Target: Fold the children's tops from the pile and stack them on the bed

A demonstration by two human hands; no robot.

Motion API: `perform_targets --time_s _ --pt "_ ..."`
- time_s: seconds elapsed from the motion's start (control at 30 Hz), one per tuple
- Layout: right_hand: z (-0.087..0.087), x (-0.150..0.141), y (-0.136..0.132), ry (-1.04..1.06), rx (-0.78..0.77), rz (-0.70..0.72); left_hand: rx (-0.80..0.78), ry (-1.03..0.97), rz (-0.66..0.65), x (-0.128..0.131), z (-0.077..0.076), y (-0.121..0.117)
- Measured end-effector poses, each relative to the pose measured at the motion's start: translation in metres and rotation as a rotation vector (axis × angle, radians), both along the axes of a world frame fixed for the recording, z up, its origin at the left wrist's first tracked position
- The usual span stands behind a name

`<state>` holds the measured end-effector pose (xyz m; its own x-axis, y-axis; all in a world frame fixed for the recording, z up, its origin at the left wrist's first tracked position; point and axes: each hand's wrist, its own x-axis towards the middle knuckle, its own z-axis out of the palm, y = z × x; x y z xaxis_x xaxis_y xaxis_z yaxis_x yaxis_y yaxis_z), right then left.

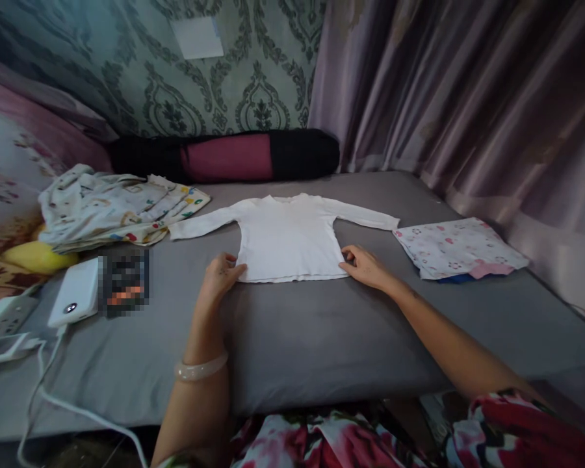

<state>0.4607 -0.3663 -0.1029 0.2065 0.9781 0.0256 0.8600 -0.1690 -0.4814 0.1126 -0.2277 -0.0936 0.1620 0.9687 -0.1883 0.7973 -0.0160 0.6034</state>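
A small white long-sleeved shirt (288,237) lies flat on the grey bed sheet (312,344), its neck pointing away from me and both sleeves spread out sideways. My left hand (221,272) pinches the hem at the lower left corner between thumb and fingers. At the lower right corner, my right hand (363,265) grips the hem the same way. A pale bangle (201,368) circles my left wrist.
Left of the shirt lies a pile of printed cloths (121,205). A white power bank (77,292) with a cable, a pixelated item (124,283) and a power strip (4,315) are nearer. Folded floral cloth (461,247) sits right. A black-and-maroon bolster (229,157) lines the wall.
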Motion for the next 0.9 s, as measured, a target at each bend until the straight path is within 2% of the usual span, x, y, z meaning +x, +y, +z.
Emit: perform_targets --time_s 0.23,0.47,0.7,0.83,0.9 --pt "-0.001 0.005 -0.006 0.096 -0.029 0.028 0.128 0.152 -0.014 0.002 -0.001 -0.002" --pt "0.006 0.015 -0.007 0.182 -0.055 0.12 0.377 0.377 -0.052 0.027 0.004 -0.012" --pt "0.01 0.026 -0.004 0.256 -0.102 0.182 0.42 0.372 -0.157 0.047 0.013 -0.012" --pt "0.008 0.032 0.009 0.326 -0.169 0.182 0.414 0.313 -0.303 0.069 0.017 -0.01" --pt "0.007 0.036 0.023 0.33 -0.169 0.132 0.422 0.255 -0.388 0.089 0.016 -0.01"
